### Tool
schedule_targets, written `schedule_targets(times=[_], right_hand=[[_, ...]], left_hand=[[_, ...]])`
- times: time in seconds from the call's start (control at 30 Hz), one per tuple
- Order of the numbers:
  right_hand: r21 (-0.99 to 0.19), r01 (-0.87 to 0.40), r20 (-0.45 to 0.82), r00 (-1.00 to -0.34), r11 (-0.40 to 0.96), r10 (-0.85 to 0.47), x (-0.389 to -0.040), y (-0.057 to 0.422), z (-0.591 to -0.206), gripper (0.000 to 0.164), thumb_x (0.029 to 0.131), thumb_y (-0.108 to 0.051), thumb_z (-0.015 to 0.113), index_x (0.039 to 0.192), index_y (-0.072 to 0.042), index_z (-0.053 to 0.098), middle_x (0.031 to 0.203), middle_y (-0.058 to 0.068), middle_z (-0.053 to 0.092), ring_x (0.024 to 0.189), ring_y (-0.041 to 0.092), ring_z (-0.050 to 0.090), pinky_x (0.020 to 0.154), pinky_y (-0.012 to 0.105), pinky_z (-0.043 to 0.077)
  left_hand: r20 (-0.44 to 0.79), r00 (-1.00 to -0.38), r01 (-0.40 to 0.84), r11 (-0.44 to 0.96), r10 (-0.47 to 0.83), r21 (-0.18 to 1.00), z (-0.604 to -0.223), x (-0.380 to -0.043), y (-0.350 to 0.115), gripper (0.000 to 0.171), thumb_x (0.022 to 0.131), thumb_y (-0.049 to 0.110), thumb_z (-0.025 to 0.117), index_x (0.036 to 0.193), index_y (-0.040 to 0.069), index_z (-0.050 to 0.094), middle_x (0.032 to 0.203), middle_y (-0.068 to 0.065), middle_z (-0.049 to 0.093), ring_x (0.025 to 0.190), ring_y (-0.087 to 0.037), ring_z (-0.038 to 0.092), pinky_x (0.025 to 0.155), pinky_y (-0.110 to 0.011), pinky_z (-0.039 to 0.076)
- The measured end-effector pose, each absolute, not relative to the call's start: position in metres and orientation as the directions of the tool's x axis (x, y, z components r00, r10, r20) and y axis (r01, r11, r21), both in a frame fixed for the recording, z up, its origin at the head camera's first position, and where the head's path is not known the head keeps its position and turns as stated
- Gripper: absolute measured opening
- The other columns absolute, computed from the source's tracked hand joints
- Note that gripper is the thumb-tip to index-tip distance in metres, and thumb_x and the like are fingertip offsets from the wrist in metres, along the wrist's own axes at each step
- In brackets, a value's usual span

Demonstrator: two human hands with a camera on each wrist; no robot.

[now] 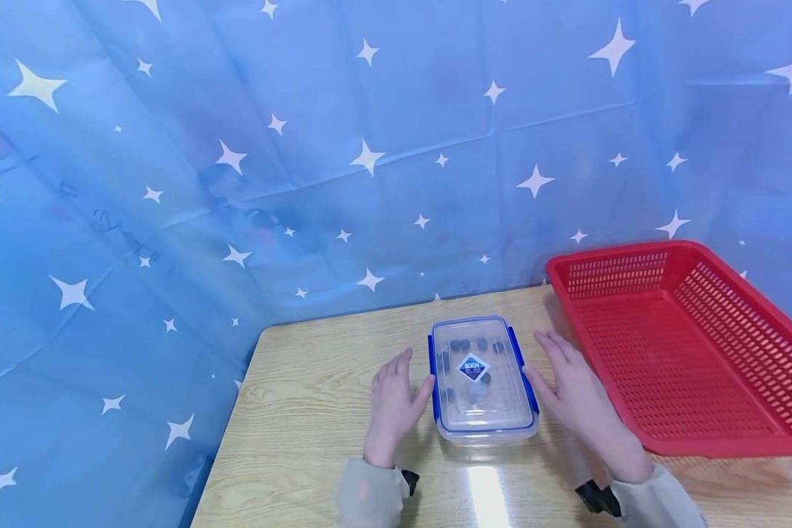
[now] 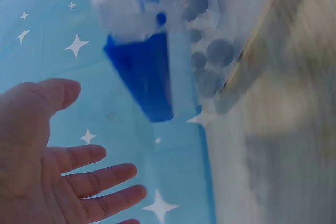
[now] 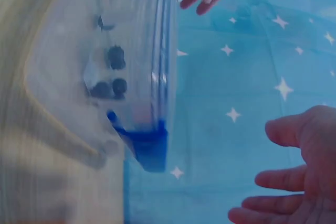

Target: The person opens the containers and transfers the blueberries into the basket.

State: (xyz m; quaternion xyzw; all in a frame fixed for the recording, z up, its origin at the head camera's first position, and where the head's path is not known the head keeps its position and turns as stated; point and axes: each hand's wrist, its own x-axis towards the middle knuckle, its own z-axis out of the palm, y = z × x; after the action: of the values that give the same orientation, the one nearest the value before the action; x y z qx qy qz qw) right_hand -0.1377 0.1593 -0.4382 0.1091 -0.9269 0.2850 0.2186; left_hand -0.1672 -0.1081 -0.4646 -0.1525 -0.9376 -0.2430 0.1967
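A clear plastic storage box (image 1: 485,403) with a lid, a blue seal line and blue side latches (image 1: 524,367) sits on the table. Several dark round pieces (image 2: 220,52) show through its wall, too blurred to name. A diamond-shaped BXH label (image 1: 473,367) is on the lid. To the box's left is my left hand (image 1: 394,403), fingers extended, thumb close to the edge. My right hand (image 1: 584,400) is on the other side, fingers spread and thumb near the right latch. Both wrist views show a gap between hand and box; neither hand holds anything.
A large red plastic basket (image 1: 683,367) with perforated walls stands right of the box, close beside my right hand. The wood-grain table (image 1: 303,411) ends at the left and back against a blue curtain (image 1: 396,147) with white stars.
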Motion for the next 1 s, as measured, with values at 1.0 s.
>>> schedule_targets(times=[1.0], right_hand=[[-0.774,-0.215,0.326,-0.942,0.596,0.084,-0.162,0.149,-0.488,0.028,0.087,-0.007,0.063,0.108,0.011,0.06,0.072,0.009,0.062,0.061,0.013,0.054,0.051,0.021,0.045]], left_hand=[[0.088,-0.996,0.084,0.463,0.014,0.882,-0.499,-0.18,-0.082,0.034,0.094,0.025,0.054,0.109,-0.006,0.056,0.07,-0.002,0.055,0.056,-0.007,0.05,0.047,-0.022,0.045]])
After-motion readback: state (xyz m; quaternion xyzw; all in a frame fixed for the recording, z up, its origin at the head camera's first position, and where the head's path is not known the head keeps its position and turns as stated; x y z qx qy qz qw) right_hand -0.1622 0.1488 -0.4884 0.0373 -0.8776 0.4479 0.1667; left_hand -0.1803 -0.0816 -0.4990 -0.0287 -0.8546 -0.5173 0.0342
